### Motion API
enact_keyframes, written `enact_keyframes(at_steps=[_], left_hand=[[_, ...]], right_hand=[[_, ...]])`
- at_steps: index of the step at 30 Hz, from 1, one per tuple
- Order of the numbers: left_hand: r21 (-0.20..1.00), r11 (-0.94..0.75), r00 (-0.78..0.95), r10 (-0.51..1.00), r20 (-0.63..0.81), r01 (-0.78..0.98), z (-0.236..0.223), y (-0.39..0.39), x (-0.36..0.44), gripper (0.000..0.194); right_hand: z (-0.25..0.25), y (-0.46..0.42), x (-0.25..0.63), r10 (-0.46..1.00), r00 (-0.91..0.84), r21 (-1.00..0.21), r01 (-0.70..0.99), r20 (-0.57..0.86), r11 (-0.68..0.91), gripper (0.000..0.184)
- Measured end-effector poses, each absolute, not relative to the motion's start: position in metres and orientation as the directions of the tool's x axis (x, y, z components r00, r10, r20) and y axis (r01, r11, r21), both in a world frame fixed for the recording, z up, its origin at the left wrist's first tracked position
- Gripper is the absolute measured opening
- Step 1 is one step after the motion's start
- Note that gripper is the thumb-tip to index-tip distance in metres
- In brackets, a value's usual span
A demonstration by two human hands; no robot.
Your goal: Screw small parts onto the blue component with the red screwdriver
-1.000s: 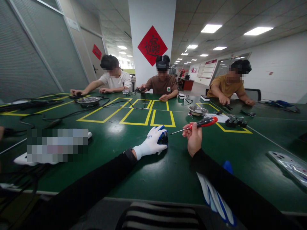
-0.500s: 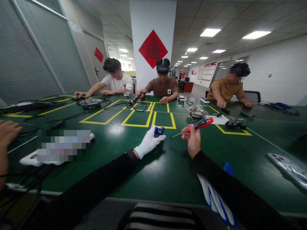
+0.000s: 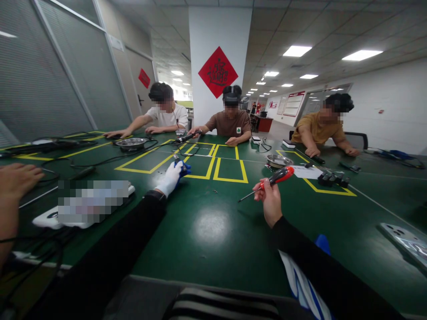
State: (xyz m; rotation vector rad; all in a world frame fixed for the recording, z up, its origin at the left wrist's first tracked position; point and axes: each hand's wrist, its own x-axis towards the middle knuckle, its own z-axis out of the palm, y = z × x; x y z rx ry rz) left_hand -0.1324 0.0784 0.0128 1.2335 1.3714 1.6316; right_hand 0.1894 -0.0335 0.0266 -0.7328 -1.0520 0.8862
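Pinching screwdriver (image 3: 280,176) where handle meets shaft, presumably for tip control: right hand (image 3: 269,200), over surface (image 3: 173,249), inward of near edge. Gloved left hand (image 3: 171,177) farther from that edge; can't tell if gripping.

A phone (image 3: 407,243) lies well right of the right hand (image 3: 268,200); a red diamond sign (image 3: 218,72) hangs far beyond it.

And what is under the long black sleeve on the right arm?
A white-and-blue fabric glove shows left of the black sleeve, and a rounded blue piece right of it. The part between is covered, so whether they join cannot be seen.
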Motion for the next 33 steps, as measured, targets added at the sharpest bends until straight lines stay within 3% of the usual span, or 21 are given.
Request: enact_keyframes(at_steps=[4,10,12,16,19,22,28,33], left_hand=[[0.981,-0.101,-0.479,0.861,0.170,0.166,0.012,0.093,-0.175,0.023],[0.887,-0.024,-0.517,0.805,0.291,0.462,0.013,0.083,-0.199,0.026],[0.753,0.040,-0.472,0.800,0.370,0.657,0.014,0.079,-0.205,0.032],[0.328,0.179,-0.311,0.857,0.412,0.928,0.016,0.075,-0.223,0.040],[0.128,0.206,-0.240,0.885,0.399,0.970,0.018,0.073,-0.236,0.039],[0.019,0.187,-0.178,0.891,0.418,0.982,0.019,0.074,-0.242,0.041],[-0.044,0.151,-0.116,0.890,0.442,0.988,0.017,0.080,-0.237,0.047],[-0.115,0.119,-0.052,0.882,0.469,0.986,0.018,0.079,-0.236,0.032]], right_hand=[[0.026,-0.033,0.190,0.880,0.227,-0.849,-0.248,0.418,0.467,0.027],[0.025,-0.031,0.191,0.876,0.231,-0.845,-0.246,0.424,0.475,0.026],[0.025,-0.031,0.191,0.881,0.224,-0.850,-0.247,0.418,0.466,0.027],[0.024,-0.031,0.190,0.884,0.212,-0.853,-0.245,0.416,0.460,0.028],[0.024,-0.031,0.189,0.888,0.206,-0.856,-0.245,0.412,0.454,0.027],[0.022,-0.031,0.189,0.892,0.198,-0.862,-0.241,0.406,0.446,0.027],[0.021,-0.031,0.189,0.895,0.190,-0.870,-0.224,0.403,0.440,0.027],[0.023,-0.031,0.189,0.895,0.186,-0.870,-0.225,0.404,0.440,0.026]])
